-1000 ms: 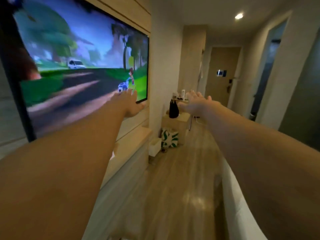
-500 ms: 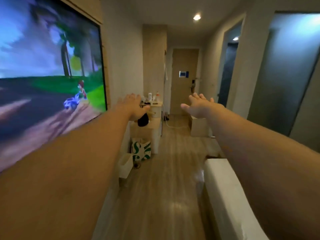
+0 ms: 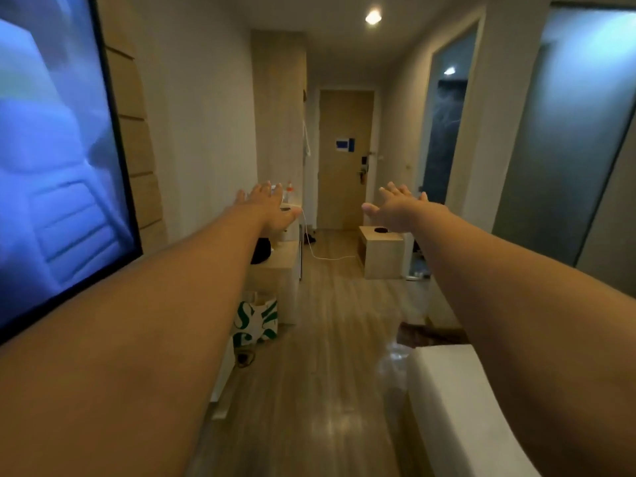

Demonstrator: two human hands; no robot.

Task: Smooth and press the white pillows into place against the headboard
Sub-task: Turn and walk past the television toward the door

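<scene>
Forearms: stretching forward from the bottom corners, bare, filling much of the lower view.
Bed (image 3: 457, 407): showing as a white edge at lower right, just beside the right forearm.
Pillows and headboard: lying outside this view, so their place cannot be told.
Floor (image 3: 320, 390): running as glossy wood planks down the middle, between the bed and the left wall.
Screen (image 3: 58, 160): glowing blue on the left wall, close to the left forearm.
Bag (image 3: 256, 321): standing on the floor, white with green shapes, against the low bench.
Bench (image 3: 278, 266): sitting along the left wall, pale wood, carrying a dark object.
Left hand (image 3: 266, 210): reaching out in mid-air, fingers spread wide, holding nothing.
Right hand (image 3: 395, 208): reaching out in mid-air, fingers spread wide, holding nothing, well apart from the left.
Cabinet (image 3: 382, 251): standing low on the floor beyond the right hand.
Door (image 3: 346, 156): closing off the far end of the hallway.
</scene>
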